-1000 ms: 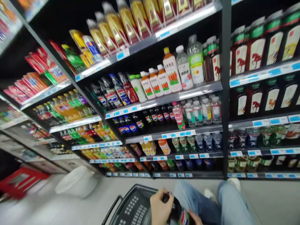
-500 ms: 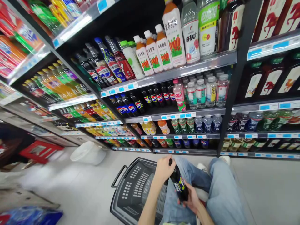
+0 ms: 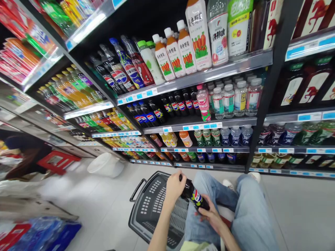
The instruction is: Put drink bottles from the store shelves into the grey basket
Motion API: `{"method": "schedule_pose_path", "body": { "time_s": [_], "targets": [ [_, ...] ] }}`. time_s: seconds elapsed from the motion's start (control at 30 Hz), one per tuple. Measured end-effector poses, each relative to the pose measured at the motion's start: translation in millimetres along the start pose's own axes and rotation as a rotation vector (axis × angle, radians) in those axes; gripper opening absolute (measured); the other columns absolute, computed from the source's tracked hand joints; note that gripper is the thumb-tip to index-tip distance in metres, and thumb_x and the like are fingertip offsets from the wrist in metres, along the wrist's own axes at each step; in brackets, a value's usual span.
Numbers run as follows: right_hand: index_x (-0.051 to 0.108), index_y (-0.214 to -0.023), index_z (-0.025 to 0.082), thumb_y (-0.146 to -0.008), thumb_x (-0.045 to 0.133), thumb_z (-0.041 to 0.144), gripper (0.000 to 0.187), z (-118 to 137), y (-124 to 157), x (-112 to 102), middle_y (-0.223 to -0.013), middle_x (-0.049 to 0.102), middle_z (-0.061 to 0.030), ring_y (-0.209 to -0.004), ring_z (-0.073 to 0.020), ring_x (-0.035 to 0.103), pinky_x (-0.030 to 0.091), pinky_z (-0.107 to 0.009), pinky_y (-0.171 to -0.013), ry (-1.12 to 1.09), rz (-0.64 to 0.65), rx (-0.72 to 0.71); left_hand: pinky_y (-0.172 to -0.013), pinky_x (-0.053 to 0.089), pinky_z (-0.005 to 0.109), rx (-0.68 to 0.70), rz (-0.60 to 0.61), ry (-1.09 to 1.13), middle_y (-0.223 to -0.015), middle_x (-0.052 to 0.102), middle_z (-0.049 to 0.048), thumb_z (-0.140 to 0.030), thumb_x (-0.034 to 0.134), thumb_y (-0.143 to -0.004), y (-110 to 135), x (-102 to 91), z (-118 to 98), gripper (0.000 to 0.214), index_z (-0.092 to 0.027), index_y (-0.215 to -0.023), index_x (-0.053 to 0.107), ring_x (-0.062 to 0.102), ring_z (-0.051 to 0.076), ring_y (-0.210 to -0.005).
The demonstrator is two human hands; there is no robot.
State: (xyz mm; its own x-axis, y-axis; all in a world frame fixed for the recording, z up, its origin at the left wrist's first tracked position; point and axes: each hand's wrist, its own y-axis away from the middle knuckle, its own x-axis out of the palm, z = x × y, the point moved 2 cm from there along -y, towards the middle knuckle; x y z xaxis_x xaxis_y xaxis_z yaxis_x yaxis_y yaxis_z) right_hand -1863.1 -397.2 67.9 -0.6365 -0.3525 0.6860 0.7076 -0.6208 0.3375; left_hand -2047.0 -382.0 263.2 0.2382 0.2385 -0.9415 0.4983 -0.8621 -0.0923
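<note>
I hold a dark cola bottle [image 3: 194,197] with both hands above my lap. My left hand [image 3: 175,186] is closed round its neck and cap end. My right hand [image 3: 212,217] cups the bottle's lower end from beneath, fingers wrapped on it. The bottle lies tilted, cap up and to the left, over the edge of a dark grey shopping basket [image 3: 153,212] on the floor. My legs in blue jeans [image 3: 246,212] stretch toward the drink shelves.
Black shelving [image 3: 199,123] packed with cola, juice and water bottles faces me. A white bucket [image 3: 106,164] and a red stool [image 3: 56,161] stand on the floor at left. A blue pack [image 3: 44,235] lies at bottom left. A dark-clothed person [image 3: 24,157] is at far left.
The view tipped downward and came closer to the shelves. The bottle has tilted flatter between my hands and shifted slightly over the basket's edge.
</note>
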Motion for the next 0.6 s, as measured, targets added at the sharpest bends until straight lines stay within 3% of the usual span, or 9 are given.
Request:
{"method": "schedule_pose_path", "body": {
  "time_s": [0.07, 0.13, 0.27, 0.43, 0.5, 0.6],
  "targets": [
    [0.056, -0.137, 0.032, -0.060, 0.103, 0.037, 0.091, 0.3, 0.2, 0.9, -0.134, 0.071, -0.0089, -0.093, -0.0304, 0.081, 0.059, -0.030, -0.062, 0.002, -0.006, -0.071, -0.078, 0.041, 0.030, -0.069, -0.065, 0.021, -0.081, 0.077, 0.0082, -0.024, 0.050, -0.096, -2.7, -4.7, 13.8, 0.020, -0.022, -0.083, 0.065, 0.072, 0.024, -0.080],
    [0.055, -0.140, 0.032, -0.060, 0.103, 0.037, 0.093, -0.4, -1.0, 0.2, -0.140, 0.067, -0.0105, -0.096, -0.0314, 0.081, 0.060, -0.032, -0.064, 0.000, -0.007, -0.087, -0.077, 0.042, 0.030, -0.108, -0.110, 0.046, -0.079, 0.077, 0.0080, -0.026, 0.050, -0.095, -5.1, -8.2, 24.6, 0.021, -0.022, -0.079, 0.064, 0.071, 0.024, -0.078],
    [0.053, -0.145, 0.030, -0.067, 0.101, 0.047, 0.093, -5.2, -3.0, -2.2, -0.137, 0.069, -0.0122, -0.085, -0.0275, 0.082, 0.062, -0.032, -0.065, 0.026, 0.023, -0.019, -0.073, 0.040, 0.030, -0.100, -0.129, 0.098, -0.070, 0.071, 0.0051, -0.031, 0.051, -0.093, -7.0, -11.2, 32.2, 0.025, -0.023, -0.072, 0.060, 0.067, 0.022, -0.069],
    [0.057, -0.143, 0.023, -0.058, 0.102, 0.062, 0.104, -11.8, -1.6, 3.0, -0.117, 0.077, -0.0112, -0.057, -0.0202, 0.075, 0.057, -0.031, -0.053, -0.007, 0.085, 0.053, -0.072, 0.041, 0.029, -0.100, -0.155, 0.144, -0.064, 0.066, 0.0033, -0.035, 0.052, -0.093, -6.9, -17.6, 26.9, 0.028, -0.023, -0.067, 0.057, 0.064, 0.020, -0.066],
    [0.064, -0.133, 0.020, -0.062, 0.094, 0.075, 0.095, -11.4, -0.7, 5.6, -0.100, 0.079, -0.0090, -0.048, -0.0164, 0.068, 0.053, -0.029, -0.048, -0.045, 0.092, 0.074, -0.073, 0.042, 0.029, -0.086, -0.165, 0.154, -0.064, 0.066, 0.0034, -0.036, 0.051, -0.093, -6.5, -21.4, 24.3, 0.029, -0.023, -0.068, 0.058, 0.064, 0.020, -0.067],
    [0.075, -0.100, 0.017, -0.066, 0.076, 0.093, 0.084, -8.2, 1.1, 6.0, -0.079, 0.077, -0.0098, -0.046, -0.0176, 0.063, 0.050, -0.031, -0.046, -0.110, 0.130, 0.158, -0.073, 0.042, 0.028, -0.060, -0.161, 0.185, -0.062, 0.064, 0.0023, -0.039, 0.051, -0.093, -5.1, -24.3, 21.0, 0.031, -0.023, -0.067, 0.057, 0.062, 0.019, -0.065]
  ]
}}
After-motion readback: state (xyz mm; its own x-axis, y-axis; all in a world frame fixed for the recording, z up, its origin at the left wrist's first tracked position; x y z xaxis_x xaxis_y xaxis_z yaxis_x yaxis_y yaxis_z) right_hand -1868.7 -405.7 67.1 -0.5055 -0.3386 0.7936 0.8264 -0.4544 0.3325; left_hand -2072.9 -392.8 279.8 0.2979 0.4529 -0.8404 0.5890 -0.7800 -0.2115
